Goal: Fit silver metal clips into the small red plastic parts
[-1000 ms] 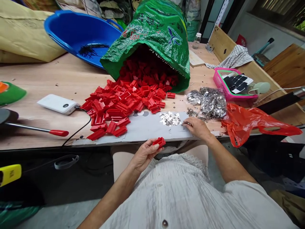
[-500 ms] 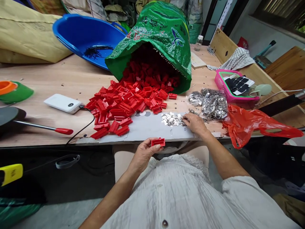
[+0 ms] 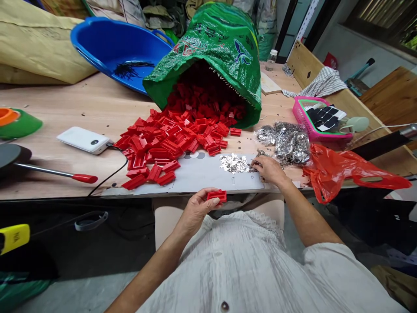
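My left hand point(image 3: 195, 211) is closed round a small red plastic part point(image 3: 216, 195), held just below the table's front edge over my lap. My right hand point(image 3: 269, 168) rests on the grey card point(image 3: 202, 176) with its fingertips pinched at the right side of a small heap of silver metal bits point(image 3: 233, 163); what the fingers hold is too small to make out. A pile of red plastic parts point(image 3: 169, 141) spills from a green woven sack point(image 3: 218, 48) lying on its side.
A larger mound of silver bits point(image 3: 288, 139) and a red plastic bag point(image 3: 345, 169) lie to the right. A pink basket point(image 3: 312, 126), a white power bank point(image 3: 83, 140) with cable, a blue basin point(image 3: 114, 45) and a red-handled tool point(image 3: 58, 174) stand on the wooden table point(image 3: 65, 108).
My right hand has shifted slightly at the edge of the silver heap. My left hand has turned the red part a little and kept it in place.
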The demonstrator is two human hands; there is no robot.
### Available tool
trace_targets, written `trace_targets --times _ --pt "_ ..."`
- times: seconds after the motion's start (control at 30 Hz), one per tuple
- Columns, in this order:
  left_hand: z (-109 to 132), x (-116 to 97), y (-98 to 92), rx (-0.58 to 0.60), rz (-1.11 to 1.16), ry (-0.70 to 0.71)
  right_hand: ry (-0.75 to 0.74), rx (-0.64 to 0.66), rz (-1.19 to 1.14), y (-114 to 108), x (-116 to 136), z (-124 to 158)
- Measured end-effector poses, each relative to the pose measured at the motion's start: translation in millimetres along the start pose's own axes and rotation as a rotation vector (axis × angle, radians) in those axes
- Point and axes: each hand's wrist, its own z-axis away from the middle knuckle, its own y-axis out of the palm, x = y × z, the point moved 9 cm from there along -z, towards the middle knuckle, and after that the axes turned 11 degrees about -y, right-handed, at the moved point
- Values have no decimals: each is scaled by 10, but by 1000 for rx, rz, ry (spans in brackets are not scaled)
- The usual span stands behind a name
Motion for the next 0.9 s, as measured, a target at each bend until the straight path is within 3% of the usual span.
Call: trace_targets --times 0.23,0.43,0.67,0.9 --pt "-36 32 13 13 -12 -4 -30 2 -72 51 56 -51" --pt "-23 13 40 27 -23 4 -27 -90 -202 13 9 -60" --pt "-34 -19 121 39 -51 7 12 -28 -29 54 2 -47" --pt "-45 -18 178 59 -66 -7 6 -43 -106 46 -34 -57"
